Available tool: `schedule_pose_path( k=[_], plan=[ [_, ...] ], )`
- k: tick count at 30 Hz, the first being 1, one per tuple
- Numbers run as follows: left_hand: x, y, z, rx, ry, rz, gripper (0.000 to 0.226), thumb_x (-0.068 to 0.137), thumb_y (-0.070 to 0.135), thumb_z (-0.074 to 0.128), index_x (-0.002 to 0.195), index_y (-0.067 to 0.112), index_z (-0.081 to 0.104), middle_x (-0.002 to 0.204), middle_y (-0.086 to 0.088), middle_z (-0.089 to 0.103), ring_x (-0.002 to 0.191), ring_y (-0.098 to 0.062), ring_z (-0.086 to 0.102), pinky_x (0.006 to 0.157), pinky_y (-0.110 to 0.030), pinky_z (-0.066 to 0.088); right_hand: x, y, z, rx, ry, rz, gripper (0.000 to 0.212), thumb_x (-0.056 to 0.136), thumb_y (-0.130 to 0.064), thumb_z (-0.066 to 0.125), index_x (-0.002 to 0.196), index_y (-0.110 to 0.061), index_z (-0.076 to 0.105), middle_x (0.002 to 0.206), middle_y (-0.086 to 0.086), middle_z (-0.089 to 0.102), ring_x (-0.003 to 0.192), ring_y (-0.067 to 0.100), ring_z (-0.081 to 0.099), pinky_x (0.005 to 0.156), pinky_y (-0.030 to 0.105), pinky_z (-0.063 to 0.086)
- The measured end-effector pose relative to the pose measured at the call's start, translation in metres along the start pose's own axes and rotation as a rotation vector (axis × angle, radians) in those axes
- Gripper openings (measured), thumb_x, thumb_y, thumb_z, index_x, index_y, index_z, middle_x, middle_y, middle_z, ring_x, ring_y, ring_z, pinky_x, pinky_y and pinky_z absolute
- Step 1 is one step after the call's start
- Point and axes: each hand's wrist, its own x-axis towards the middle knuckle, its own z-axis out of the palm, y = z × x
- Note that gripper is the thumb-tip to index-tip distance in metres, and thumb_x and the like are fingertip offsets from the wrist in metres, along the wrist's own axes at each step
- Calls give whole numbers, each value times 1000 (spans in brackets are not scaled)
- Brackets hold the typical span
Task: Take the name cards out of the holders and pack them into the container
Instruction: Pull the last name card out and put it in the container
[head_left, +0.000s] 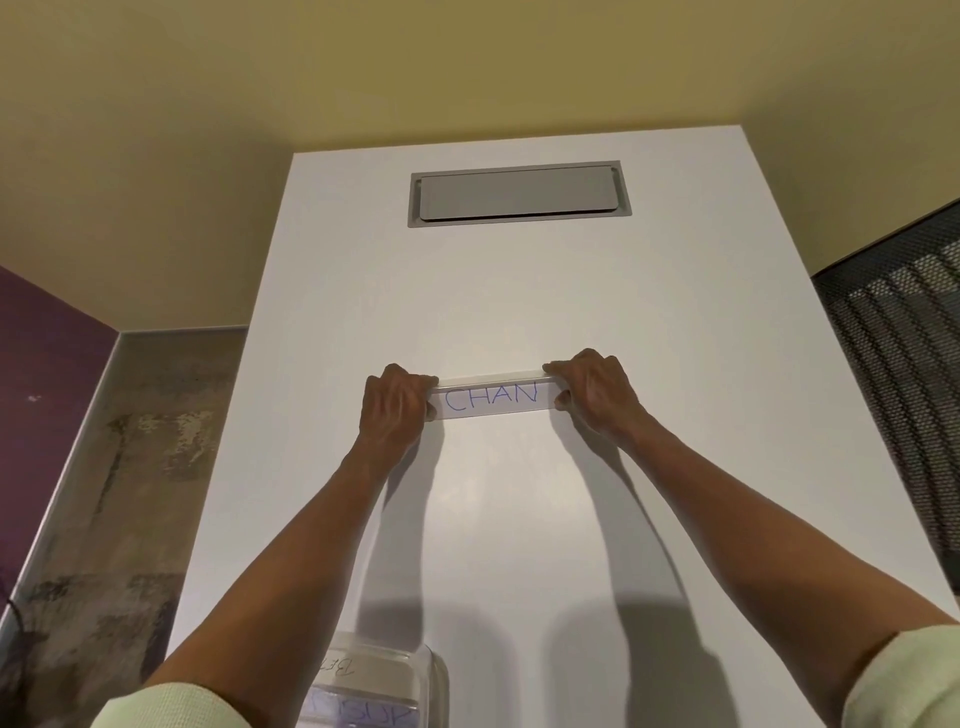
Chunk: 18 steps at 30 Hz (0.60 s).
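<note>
A clear acrylic name card holder (493, 378) stands on the white table (519, 291), with a white card (492, 399) reading "CHAN" in blue inside it. My left hand (393, 405) grips the holder's left end. My right hand (592, 391) grips its right end, fingers over the top edge and thumb at the front. At the near table edge sits a clear plastic container (379, 686) with handwritten name cards lying in it, partly hidden by my left forearm.
A grey recessed cable flap (519, 193) is set into the table's far part. A black mesh chair back (904, 364) stands at the right. To the left lie a mottled floor and a purple wall.
</note>
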Motion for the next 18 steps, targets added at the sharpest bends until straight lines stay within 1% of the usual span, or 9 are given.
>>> schedule_pose_path(
  k=[2,4,7,8,10,12,15,18],
  plan=[
    [-3,0,-1,25,0,-6,31,83,5,59,112,11,68,94,-9,71,96,-31,58,78,-42,42,0,-1,-2,-10,11,11,40,74,-4,68,113,-13,65,91,7,71,92,34,57,72,36,37],
    [-3,4,-6,11,-4,-20,30,84,5,58,111,12,68,94,-11,70,97,-31,57,78,-43,41,-1,-1,-3,-30,9,2,41,72,-4,71,112,-12,67,90,6,73,89,35,59,70,37,39],
    [-11,9,-14,-3,40,29,26,79,4,58,103,5,69,85,-18,67,88,-36,61,71,-46,45,-6,-1,-10,-54,5,-4,41,74,-5,71,114,-13,66,92,6,72,92,35,59,71,38,39],
    [-14,11,-17,-7,46,32,25,79,4,59,102,5,70,84,-19,67,88,-36,61,70,-46,45,-8,-2,-13,-54,9,0,40,75,-5,70,114,-13,66,93,6,72,93,35,58,72,39,39],
    [-15,16,-26,1,29,22,24,83,7,60,106,8,69,91,-17,67,95,-34,59,75,-45,43,-13,-5,-20,-50,19,6,38,77,-6,69,114,-13,66,94,9,71,95,35,58,73,39,38],
    [-19,23,-37,-5,30,-5,24,82,6,65,105,9,70,91,-16,67,98,-33,58,77,-43,42,-19,-10,-28,-48,21,9,37,79,-6,68,116,-12,66,97,12,71,97,36,58,74,39,37],
    [-33,27,-49,-59,93,37,29,71,-5,73,99,3,73,84,-17,70,88,-36,64,71,-44,45,-29,-20,-42,-49,5,3,39,81,-9,67,120,-12,65,103,12,70,103,35,57,77,39,37],
    [-48,32,-66,-31,116,87,33,63,-7,80,94,0,73,79,-17,70,80,-36,67,63,-44,47,-40,-28,-53,-75,-23,-1,41,84,-12,65,125,-13,61,112,10,68,108,33,53,80,38,35]
  ],
)
